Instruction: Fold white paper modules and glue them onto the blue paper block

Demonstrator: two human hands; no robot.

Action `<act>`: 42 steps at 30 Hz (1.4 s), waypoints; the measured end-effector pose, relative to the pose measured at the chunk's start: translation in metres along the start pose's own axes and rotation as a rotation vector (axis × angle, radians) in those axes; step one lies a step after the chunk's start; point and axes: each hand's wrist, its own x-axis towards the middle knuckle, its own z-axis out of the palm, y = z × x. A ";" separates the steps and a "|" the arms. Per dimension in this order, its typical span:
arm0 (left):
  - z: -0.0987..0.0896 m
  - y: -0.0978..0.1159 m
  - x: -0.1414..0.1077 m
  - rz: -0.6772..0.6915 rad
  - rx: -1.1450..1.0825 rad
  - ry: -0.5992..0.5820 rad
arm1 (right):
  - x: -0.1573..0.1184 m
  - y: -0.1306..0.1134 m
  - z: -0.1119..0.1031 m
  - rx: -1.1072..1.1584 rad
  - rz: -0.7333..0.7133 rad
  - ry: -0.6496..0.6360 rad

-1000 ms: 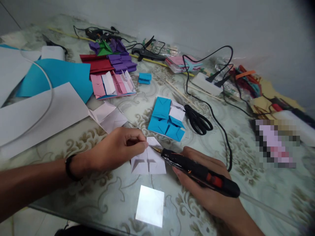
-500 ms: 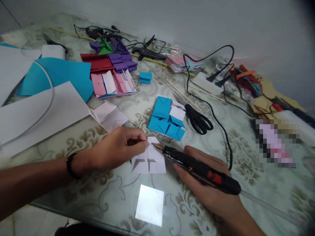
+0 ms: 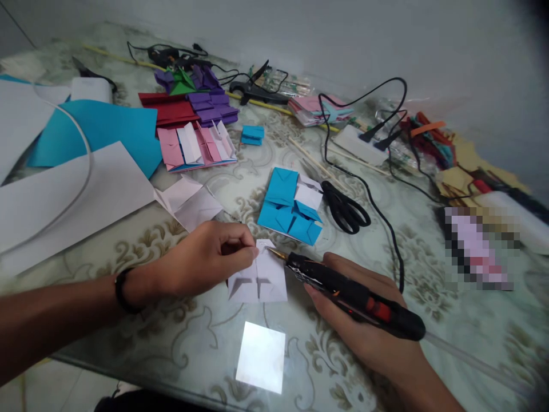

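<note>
A small folded white paper (image 3: 268, 274) lies on the patterned table, with two flaps raised near its lower edge. My left hand (image 3: 214, 252) is closed in a pinch at its upper left edge, thumb against index finger. In my right hand (image 3: 364, 320) is a black glue gun (image 3: 347, 292) with a red part on its body and a brass tip. The tip points left over the paper's upper right part; whether it touches the paper cannot be made out. Beyond them lies a blue folded paper piece (image 3: 285, 203), beside black-handled scissors (image 3: 345, 207).
White sheets (image 3: 81, 200) and a blue sheet (image 3: 103, 131) spread over the left side. Pink, red and purple folded pieces (image 3: 212, 109) lie further back. A black cord (image 3: 373, 194) loops from a white power strip (image 3: 360, 146) along the right.
The glue gun and my right hand have shifted slightly right, drawing the tip a little away from the pinching fingers. My left hand has stayed in place on the paper.
</note>
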 end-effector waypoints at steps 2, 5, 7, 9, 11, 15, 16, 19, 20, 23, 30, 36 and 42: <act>0.000 0.000 0.000 0.006 -0.003 0.015 | 0.000 0.001 0.000 -0.001 -0.003 0.003; 0.000 0.000 0.000 0.008 -0.002 0.034 | -0.001 0.001 0.000 -0.005 -0.005 -0.003; 0.000 0.000 0.000 0.011 -0.006 0.042 | -0.002 0.002 0.000 -0.014 -0.001 -0.009; 0.000 0.000 0.000 0.013 -0.008 0.050 | -0.002 0.002 -0.001 -0.026 0.009 -0.010; 0.001 0.000 0.000 0.015 -0.002 0.066 | -0.002 0.003 -0.001 -0.040 0.021 -0.015; 0.000 0.001 0.001 0.031 0.015 0.097 | -0.001 0.005 -0.001 -0.055 0.014 0.004; 0.000 0.001 0.002 0.037 0.015 0.100 | 0.000 0.005 -0.001 -0.059 0.013 0.013; -0.001 0.001 0.002 0.053 0.009 0.109 | 0.001 0.005 -0.003 -0.075 0.025 0.023; -0.002 0.001 0.002 0.055 0.009 0.109 | 0.000 0.005 -0.003 -0.079 0.030 0.023; -0.002 0.001 0.002 0.059 0.008 0.113 | -0.001 0.005 -0.005 -0.088 0.040 0.023; -0.002 0.003 0.003 0.066 -0.012 0.120 | 0.000 0.006 -0.005 -0.094 0.081 0.037; -0.002 0.001 0.003 0.079 0.038 0.132 | 0.002 0.004 -0.006 -0.098 0.063 0.043; 0.000 0.001 0.001 0.110 0.155 0.157 | 0.002 0.005 -0.006 -0.074 0.098 0.020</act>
